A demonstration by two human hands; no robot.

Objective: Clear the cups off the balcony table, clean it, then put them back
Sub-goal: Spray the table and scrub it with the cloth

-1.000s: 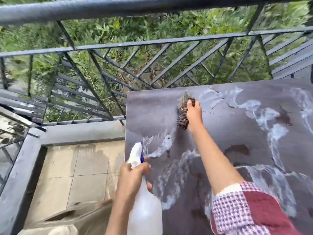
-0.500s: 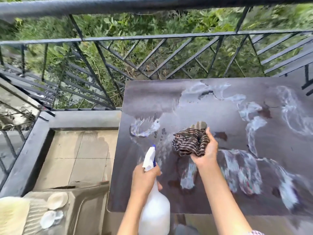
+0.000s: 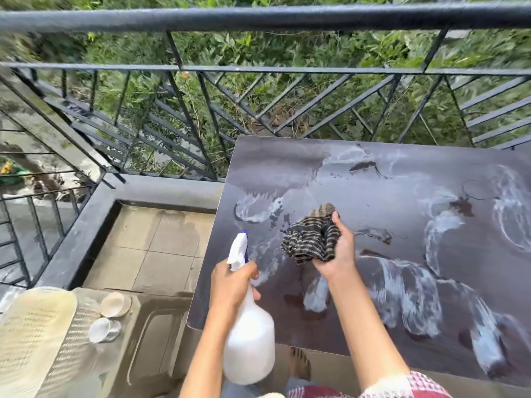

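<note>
Gripping a white spray bottle [image 3: 250,340] by its neck in the left hand [image 3: 234,285], fingers wrapping round just below the blue-tipped nozzle, just off the near left corner of the dark table [image 3: 402,182]. Clutching a bunched striped cloth [image 3: 310,239] in the right hand [image 3: 339,248], palm turning upward and fingers curling round the fabric, over the left half of the table; not showing clearly whether touching the top or hanging just above it. Spreading across the table, white foam streaks [image 3: 402,294] and wet smears, thickest toward its near right side. Sitting off the table, to its left and lower down, two pale cups [image 3: 115,304] side by side on a beige plastic chair [image 3: 155,334]. Running behind the table's far edge, a dark metal railing [image 3: 258,17] with green plants beyond. Showing below the table's near edge, a bare foot [image 3: 298,366].
</note>
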